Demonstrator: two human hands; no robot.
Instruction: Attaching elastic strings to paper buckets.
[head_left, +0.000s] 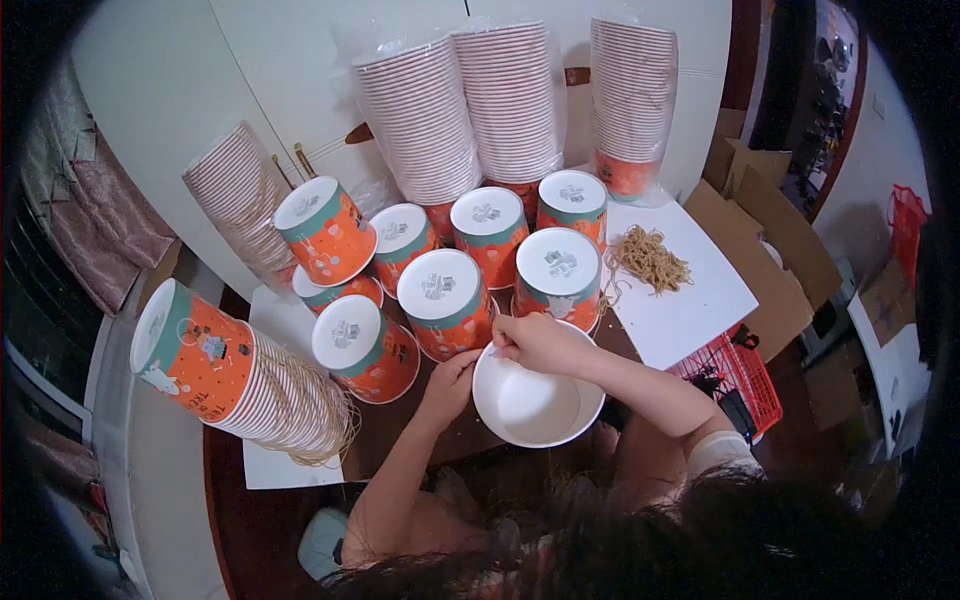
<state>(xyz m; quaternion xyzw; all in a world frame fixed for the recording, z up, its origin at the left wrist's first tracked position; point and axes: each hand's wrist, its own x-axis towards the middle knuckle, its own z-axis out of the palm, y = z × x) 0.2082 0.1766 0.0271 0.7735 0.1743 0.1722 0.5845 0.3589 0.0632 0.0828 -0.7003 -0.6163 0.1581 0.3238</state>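
A paper bucket (pixel 535 405), white inside, stands tilted mouth-up towards me at the table's near edge. My left hand (pixel 447 390) grips its left side near the rim, fingers closed against the wall. Over the bucket's far left rim reaches my right hand (pixel 535 343), its fingers curled into a pinch; whatever they pinch is hidden. Right behind both hands stand several upturned orange-and-green paper buckets (pixel 440 290) with white bases. One of them (pixel 325 232) rests tilted on top of another. A tangled pile of tan cords (pixel 651 260) lies to the right.
At left leans a nested stack of buckets (pixel 225 360) draped with loose cords (pixel 340 430). Tall plastic-wrapped stacks (pixel 420 120) line the back against white cabinet doors (pixel 280 60). A white board (pixel 690 310) lies under the cord pile. Cardboard boxes (pixel 770 270) and a red basket (pixel 755 385) stand right.
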